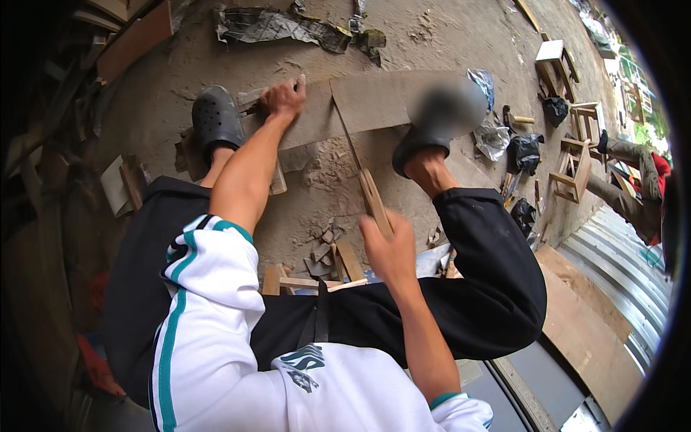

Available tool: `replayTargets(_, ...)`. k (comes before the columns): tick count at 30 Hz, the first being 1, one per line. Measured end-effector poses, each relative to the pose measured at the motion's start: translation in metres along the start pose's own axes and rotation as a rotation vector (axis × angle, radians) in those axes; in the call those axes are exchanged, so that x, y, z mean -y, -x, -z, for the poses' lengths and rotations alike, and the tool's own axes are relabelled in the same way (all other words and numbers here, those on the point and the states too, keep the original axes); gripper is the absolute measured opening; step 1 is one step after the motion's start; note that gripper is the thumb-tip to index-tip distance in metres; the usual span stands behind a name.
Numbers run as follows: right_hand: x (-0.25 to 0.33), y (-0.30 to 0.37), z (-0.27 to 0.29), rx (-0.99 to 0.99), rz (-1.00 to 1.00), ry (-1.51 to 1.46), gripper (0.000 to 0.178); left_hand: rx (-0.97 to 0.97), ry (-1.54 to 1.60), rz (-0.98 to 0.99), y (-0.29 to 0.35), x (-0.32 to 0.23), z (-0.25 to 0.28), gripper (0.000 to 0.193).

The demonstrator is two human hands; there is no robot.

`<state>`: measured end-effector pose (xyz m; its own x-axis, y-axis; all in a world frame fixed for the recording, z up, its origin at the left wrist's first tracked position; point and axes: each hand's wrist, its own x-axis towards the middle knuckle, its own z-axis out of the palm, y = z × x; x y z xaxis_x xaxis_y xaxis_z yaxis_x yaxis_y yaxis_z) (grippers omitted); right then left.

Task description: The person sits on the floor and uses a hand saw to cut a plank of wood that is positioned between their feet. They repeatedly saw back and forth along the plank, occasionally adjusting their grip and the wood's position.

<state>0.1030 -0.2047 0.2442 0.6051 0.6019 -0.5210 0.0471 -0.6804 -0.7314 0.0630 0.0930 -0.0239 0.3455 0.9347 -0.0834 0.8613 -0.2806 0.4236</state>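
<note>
My right hand (390,248) is closed round the wooden handle (373,201) of a handsaw. Its narrow blade (347,133) slants up and left, and its tip end reaches across a flat wooden board (360,101). The board lies crosswise near the ground. At its left end my left hand (283,99) presses down, fingers curled over the wood. Beside that hand stands my left foot in a dark clog (217,119). My right foot, in another dark clog (417,147), is at the board's right part; a blurred patch hides some of it.
Wood offcuts (331,248) and sawdust lie between my legs. Crumpled sheeting (281,27) is on the ground ahead. Small wooden stools (572,169) and black plastic bags (525,153) stand to the right, near another person's leg (630,151). Corrugated metal sheet (619,252) lies at lower right.
</note>
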Motion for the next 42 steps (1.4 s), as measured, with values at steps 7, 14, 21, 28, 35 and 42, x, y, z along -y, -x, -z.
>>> replayTargets(7, -0.019, -0.09, -0.031, -0.089, 0.042, -0.084, 0.024, 0.011, 0.021, -0.04, -0.019, -0.022, -0.001, 0.058)
replayTargets(14, -0.021, -0.008, -0.018, -0.019, 0.086, -0.055, 0.024, -0.024, -0.006, -0.024, -0.006, 0.001, -0.001, 0.06)
replayTargets(21, -0.022, -0.042, -0.031, -0.054, 0.267, -0.077, 0.022, 0.043, -0.076, 0.075, -0.009, 0.001, -0.009, 0.065)
replayTargets(28, -0.04, -0.094, -0.049, -0.092, 0.112, -0.045, 0.026, -0.058, 0.013, -0.021, -0.011, -0.015, -0.013, 0.065)
replayTargets(35, -0.041, 0.001, -0.016, -0.016, 0.095, -0.142, 0.02, -0.075, 0.001, 0.021, -0.006, -0.003, -0.014, 0.064)
replayTargets(42, -0.038, -0.08, -0.045, -0.057, 0.076, -0.106, 0.017, -0.084, 0.018, 0.031, -0.007, -0.004, -0.017, 0.062)
